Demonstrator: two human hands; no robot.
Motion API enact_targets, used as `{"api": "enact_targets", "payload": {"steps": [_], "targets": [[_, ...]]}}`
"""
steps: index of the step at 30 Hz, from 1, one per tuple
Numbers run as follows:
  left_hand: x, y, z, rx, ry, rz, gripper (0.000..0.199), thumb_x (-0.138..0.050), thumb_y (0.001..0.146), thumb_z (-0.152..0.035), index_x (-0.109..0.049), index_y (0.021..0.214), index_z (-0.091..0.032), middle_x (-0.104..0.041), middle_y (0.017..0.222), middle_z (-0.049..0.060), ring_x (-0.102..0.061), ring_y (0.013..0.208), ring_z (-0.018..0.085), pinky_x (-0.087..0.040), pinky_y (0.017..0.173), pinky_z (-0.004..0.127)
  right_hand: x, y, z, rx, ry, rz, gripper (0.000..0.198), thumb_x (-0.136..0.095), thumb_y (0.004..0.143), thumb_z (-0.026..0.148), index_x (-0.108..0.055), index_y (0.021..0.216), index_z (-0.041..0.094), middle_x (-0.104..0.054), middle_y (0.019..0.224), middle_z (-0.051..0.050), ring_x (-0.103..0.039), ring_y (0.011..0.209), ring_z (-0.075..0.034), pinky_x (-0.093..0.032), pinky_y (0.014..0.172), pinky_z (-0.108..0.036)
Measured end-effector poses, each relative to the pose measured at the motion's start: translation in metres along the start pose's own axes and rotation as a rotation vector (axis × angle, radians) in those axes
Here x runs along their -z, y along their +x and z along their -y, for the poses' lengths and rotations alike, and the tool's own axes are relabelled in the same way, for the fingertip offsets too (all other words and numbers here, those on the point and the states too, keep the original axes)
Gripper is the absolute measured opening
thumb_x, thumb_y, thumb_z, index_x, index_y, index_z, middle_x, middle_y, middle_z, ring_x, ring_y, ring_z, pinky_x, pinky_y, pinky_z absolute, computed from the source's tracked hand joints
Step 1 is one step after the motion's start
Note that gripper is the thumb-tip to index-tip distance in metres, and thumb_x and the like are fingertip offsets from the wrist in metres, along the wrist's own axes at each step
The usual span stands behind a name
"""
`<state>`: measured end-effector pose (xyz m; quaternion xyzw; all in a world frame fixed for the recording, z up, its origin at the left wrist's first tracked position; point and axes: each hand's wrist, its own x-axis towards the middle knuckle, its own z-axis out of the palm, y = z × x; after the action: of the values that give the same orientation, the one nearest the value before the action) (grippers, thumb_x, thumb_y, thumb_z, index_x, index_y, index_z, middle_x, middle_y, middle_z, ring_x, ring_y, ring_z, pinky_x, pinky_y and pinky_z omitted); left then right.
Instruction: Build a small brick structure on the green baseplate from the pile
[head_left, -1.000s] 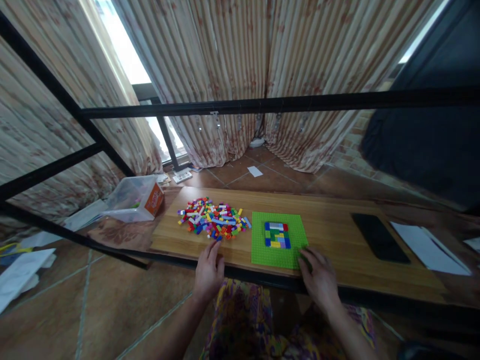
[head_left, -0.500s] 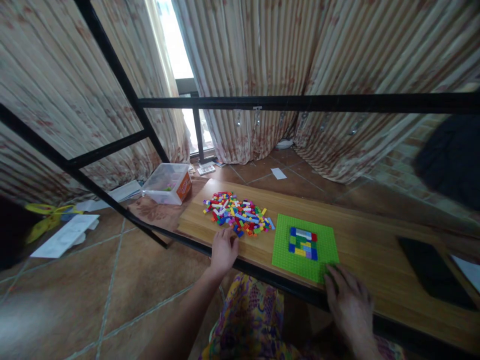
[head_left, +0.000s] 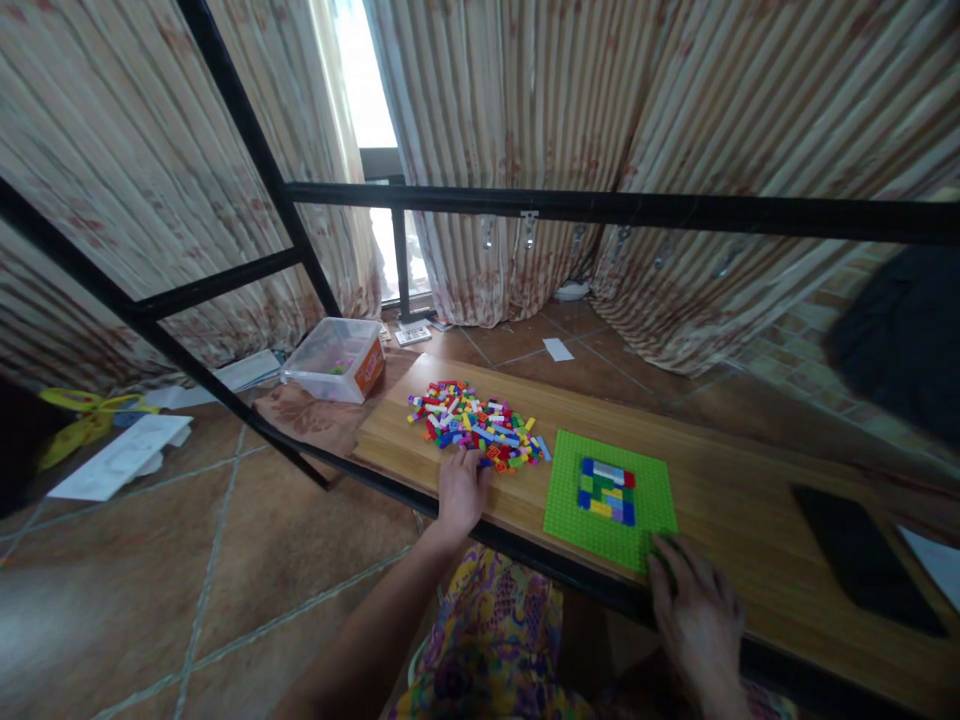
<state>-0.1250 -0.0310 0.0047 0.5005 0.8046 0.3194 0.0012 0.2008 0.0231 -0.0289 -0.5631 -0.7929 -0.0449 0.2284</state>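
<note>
My left hand (head_left: 461, 495) is at the near edge of a loose pile of small toy building bricks (head_left: 480, 420) in many colours. Its fingers are bent and pressed together, with a dark blue brick (head_left: 485, 462) at the fingertips. To the right lies a green studded baseplate (head_left: 600, 542), flat on the wooden tabletop. A squarish arrangement of bricks (head_left: 607, 490) in blue, white, red, yellow and green is fixed on it. My right hand (head_left: 697, 600) grips the baseplate's near right corner, thumb and fingers bent around it.
A dark flat panel (head_left: 862, 560) lies on the wooden table (head_left: 735, 470) at the right. Beyond its left end stands a clear plastic box (head_left: 330, 365) with a few bricks inside. A black metal frame (head_left: 600, 205) runs across the view and along the near table edge.
My left hand has moved right along the near edge of the brick pile, to the dark blue brick. My right hand stays at the baseplate corner.
</note>
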Motion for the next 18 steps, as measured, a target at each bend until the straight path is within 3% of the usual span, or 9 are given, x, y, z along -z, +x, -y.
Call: {"api": "enact_targets", "payload": {"steps": [9,18], "targets": [[-0.002,-0.003,0.011,-0.013,-0.183,-0.064,0.013,-0.061,0.083,-0.022,-0.06,0.095,-0.019,-0.061,0.087,0.004,-0.058,0.082,0.018,-0.047,0.077,0.032,-0.001,-0.001,0.0,0.006,0.013,-0.008,0.047,-0.029,0.094,0.044,-0.061,0.118,0.02,-0.059,0.128,-0.009,-0.054,0.108,-0.031,-0.043,0.09,-0.048],[0.005,-0.007,0.019,-0.087,-0.248,-0.006,0.016,-0.053,0.082,-0.01,-0.059,0.093,-0.019,-0.06,0.087,0.004,-0.058,0.083,0.018,-0.048,0.076,0.031,-0.007,-0.004,-0.002,0.018,0.048,-0.038,0.046,-0.03,0.094,0.044,-0.061,0.119,0.02,-0.059,0.128,-0.011,-0.053,0.111,-0.031,-0.043,0.091,-0.048]]}}
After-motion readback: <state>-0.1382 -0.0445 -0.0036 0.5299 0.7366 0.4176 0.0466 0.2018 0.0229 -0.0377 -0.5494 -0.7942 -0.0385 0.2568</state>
